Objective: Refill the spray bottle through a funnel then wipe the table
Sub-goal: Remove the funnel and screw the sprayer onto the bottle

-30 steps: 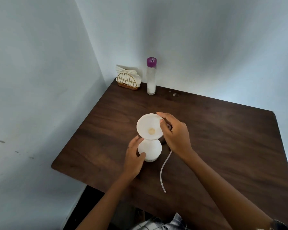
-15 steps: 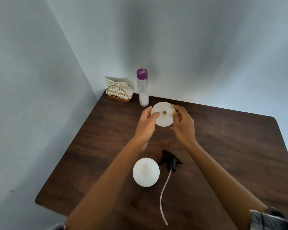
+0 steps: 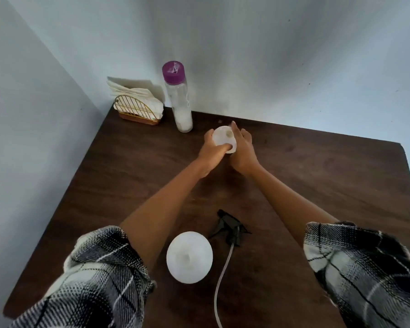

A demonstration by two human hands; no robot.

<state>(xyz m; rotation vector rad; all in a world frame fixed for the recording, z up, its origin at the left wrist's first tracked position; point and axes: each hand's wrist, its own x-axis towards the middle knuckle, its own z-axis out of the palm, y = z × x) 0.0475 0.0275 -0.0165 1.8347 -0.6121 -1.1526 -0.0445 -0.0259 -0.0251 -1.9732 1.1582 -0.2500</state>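
Note:
The white funnel [image 3: 223, 138] is far out over the dark wooden table [image 3: 317, 185], held between my left hand [image 3: 212, 151] and my right hand [image 3: 243, 150]. Its wide mouth faces up towards me. The round white spray bottle [image 3: 189, 256] stands uncapped near the front edge, between my forearms. Its black spray head [image 3: 232, 229] lies on the table just right of it, with the clear dip tube [image 3: 219, 280] trailing towards me. A tall clear bottle with a purple cap [image 3: 177, 98], white liquid low inside, stands at the back.
A gold wire napkin holder [image 3: 135, 110] stuffed with white napkins sits in the back left corner. Pale blue walls close the table in at the left and back. My checked sleeves fill the lower corners of the view.
The funnel came off the spray bottle and both hands carried it away towards the back of the table. My left hand let go of the bottle. The view tilted down.

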